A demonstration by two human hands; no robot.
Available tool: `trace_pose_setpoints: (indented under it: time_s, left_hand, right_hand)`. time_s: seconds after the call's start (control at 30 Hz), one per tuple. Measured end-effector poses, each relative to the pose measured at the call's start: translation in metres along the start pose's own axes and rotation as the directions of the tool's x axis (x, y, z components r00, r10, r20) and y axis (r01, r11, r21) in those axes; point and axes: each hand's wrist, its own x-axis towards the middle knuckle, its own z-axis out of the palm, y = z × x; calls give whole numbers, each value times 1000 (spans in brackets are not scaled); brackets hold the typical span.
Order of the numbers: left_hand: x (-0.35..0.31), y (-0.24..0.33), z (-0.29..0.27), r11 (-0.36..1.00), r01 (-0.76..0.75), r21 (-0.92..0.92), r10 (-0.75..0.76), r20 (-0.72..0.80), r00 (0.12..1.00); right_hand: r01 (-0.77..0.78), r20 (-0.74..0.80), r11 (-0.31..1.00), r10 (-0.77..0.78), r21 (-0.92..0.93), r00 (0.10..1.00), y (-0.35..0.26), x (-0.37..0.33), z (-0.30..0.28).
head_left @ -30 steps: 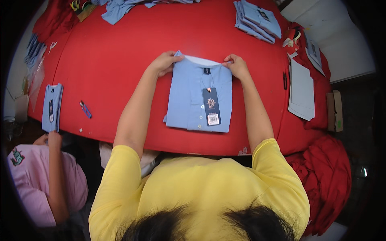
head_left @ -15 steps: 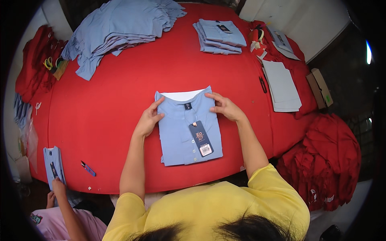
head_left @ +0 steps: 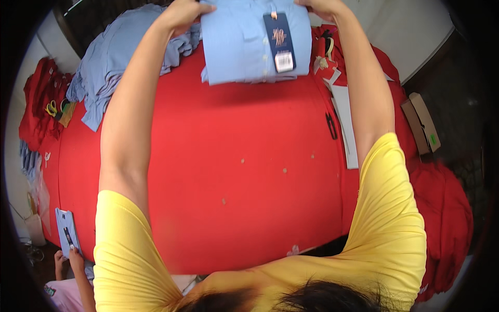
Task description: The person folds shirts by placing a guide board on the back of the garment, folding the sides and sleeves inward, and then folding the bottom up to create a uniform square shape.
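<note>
At the far side, both my arms stretch forward with a folded light-blue shirt (head_left: 234, 49), which casts a shadow on the red-covered table (head_left: 234, 130). My left hand (head_left: 183, 14) is closed on its left edge, near the upper corner. The opposite edge is gripped by my right hand (head_left: 323, 7), partly cut off by the frame's top. A dark-blue hang tag (head_left: 279, 42) with a white label lies on the shirt front beside the buttons. The shirt's collar is out of view. Whatever lies behind the shirt is hidden.
A heap of blue shirts (head_left: 119, 54) covers the far left. Black thread snips (head_left: 331, 126) and pale sheets (head_left: 345, 130) lie at right, near a cardboard box (head_left: 420, 124) and red garments (head_left: 442, 223). At lower left, another person's hands (head_left: 73, 258) hold a blue shirt (head_left: 67, 229).
My hands have taken hold of the folded shirt and carried it from the table's middle to the far side. Small specks now show on the cloth. The other person still holds their shirt.
</note>
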Motion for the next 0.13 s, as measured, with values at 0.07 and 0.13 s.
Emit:
trace_pose_setpoints:
  time_s: [0.07, 0.13]
  left_hand:
    - [46, -6, -6, 998, 53, 36, -53, 5, 999]
    - [89, -21, 4, 943, 133, 306, -111, -88, 990]
  right_hand:
    - [-149, -18, 984, 152, 100, 988, 12, 42, -19]
    - [-108, 64, 964, 95, 242, 993, 68, 85, -53]
